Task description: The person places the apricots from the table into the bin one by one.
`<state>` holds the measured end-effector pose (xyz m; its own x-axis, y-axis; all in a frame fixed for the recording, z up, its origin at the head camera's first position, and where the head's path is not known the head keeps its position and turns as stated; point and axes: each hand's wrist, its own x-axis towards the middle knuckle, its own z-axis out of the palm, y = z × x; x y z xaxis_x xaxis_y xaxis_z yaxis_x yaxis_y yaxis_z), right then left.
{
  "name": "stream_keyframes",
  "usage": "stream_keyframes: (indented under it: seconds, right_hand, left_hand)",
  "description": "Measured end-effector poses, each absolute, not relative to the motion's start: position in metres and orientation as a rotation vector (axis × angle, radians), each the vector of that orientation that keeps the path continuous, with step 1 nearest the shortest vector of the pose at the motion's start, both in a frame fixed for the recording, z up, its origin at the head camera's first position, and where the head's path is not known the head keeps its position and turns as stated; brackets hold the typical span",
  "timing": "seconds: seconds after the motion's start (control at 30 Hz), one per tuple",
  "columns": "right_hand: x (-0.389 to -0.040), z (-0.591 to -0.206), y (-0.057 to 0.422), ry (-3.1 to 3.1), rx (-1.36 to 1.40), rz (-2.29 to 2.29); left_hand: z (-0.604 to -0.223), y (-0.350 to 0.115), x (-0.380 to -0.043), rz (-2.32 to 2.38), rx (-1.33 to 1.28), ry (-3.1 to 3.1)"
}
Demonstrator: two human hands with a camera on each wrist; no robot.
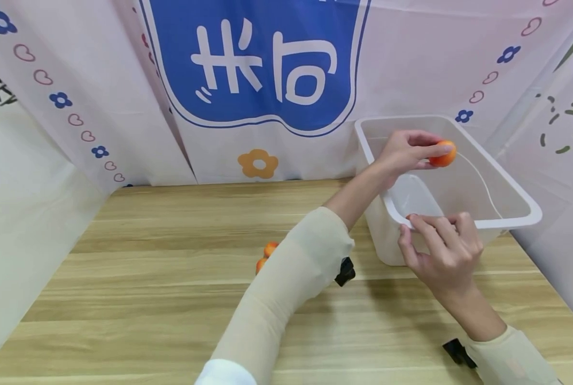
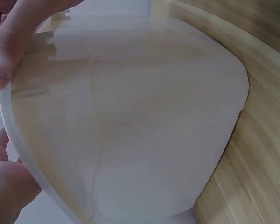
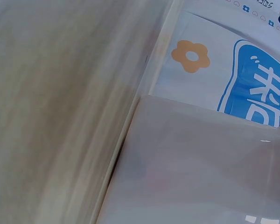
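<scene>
My left hand [image 1: 408, 153] reaches over the left side of a white plastic bin [image 1: 508, 222]. It holds a small, round, orange-red fruit [image 1: 442, 154] between thumb and fingers, above the inside of the bin. My right hand [image 1: 442, 251] grips the bin's rim at the near left corner, fingers over the edge and thumb outside. In the left wrist view, parts of fingers [image 2: 4, 60] show along the rim at the left edge, with the bin's wall [image 2: 154, 116] filling the middle. The right wrist view shows the bin's outer wall [image 3: 200, 163]; the right hand's grip lies outside that picture.
Two more orange-red round things [image 1: 270, 248] lie on the wooden table [image 1: 171, 267], partly hidden by my left sleeve [image 1: 286, 283]. A printed cloth [image 1: 310, 155] hangs along the back and sides. The bin stands at the table's back right, close to the cloth.
</scene>
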<state>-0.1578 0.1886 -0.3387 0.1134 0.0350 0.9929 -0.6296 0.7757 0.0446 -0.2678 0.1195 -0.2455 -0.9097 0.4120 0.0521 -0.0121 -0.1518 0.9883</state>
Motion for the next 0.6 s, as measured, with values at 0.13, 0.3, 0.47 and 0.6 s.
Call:
stream_keyframes:
  seconds: [0.13, 0.3, 0.47, 0.6]
  right_hand:
    - [-0.158, -0.338, 0.188, -1.382, 0.534, 0.524]
    - [-0.158, -0.339, 0.189, -1.393, 0.532, 0.522]
    - [-0.158, -0.340, 0.190, -1.402, 0.531, 0.519]
    - [-0.158, -0.340, 0.190, -1.401, 0.529, 0.518]
  left_hand:
    - [-0.247, 0.124, -0.267, 2.143, 0.469, 1.834]
    - [-0.249, 0.129, -0.266, 2.113, 0.484, 1.868]
    - [-0.250, 0.132, -0.265, 2.081, 0.479, 1.904]
    - [-0.250, 0.133, -0.265, 2.063, 0.482, 1.925]
